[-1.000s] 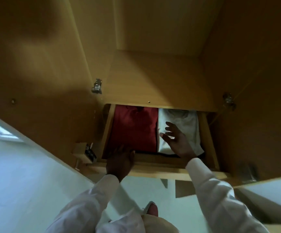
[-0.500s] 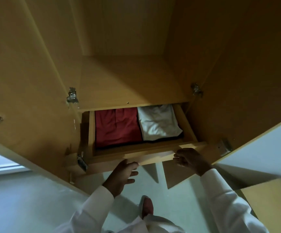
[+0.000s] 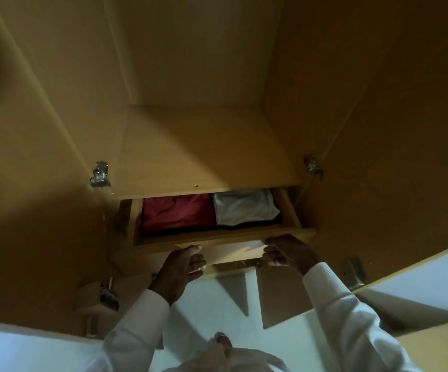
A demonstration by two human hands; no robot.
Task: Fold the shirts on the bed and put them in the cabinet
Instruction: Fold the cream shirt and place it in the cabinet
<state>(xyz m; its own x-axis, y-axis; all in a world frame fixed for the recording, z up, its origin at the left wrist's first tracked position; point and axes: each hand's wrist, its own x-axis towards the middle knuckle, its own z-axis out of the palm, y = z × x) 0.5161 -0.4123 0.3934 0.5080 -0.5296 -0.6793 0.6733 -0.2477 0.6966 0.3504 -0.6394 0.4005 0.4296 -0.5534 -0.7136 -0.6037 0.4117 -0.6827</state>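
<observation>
My left hand (image 3: 182, 267) is on the drawer (image 3: 217, 242): thumb up on the front panel, fingers curled in under its lower edge, gripping it. My right hand (image 3: 288, 253) is alongside it, a little further along the same panel, its fingers bent round the panel's face as well. Both hands hold the drawer and nothing else.

Just beyond my left knuckles, inside the open drawer, lies the folded red shirt (image 3: 177, 216). Just beyond my right hand is the folded white shirt (image 3: 244, 210), touching the red one along its edge, with a dark layer showing under both.

Further out from both hands is the cabinet (image 3: 204, 146), its bare wooden shelf overhanging the back of the drawer. There is a metal hinge (image 3: 100, 176) out past my left hand and another (image 3: 311, 166) past my right. Below my white sleeves (image 3: 332, 304) is pale floor (image 3: 204, 312).
</observation>
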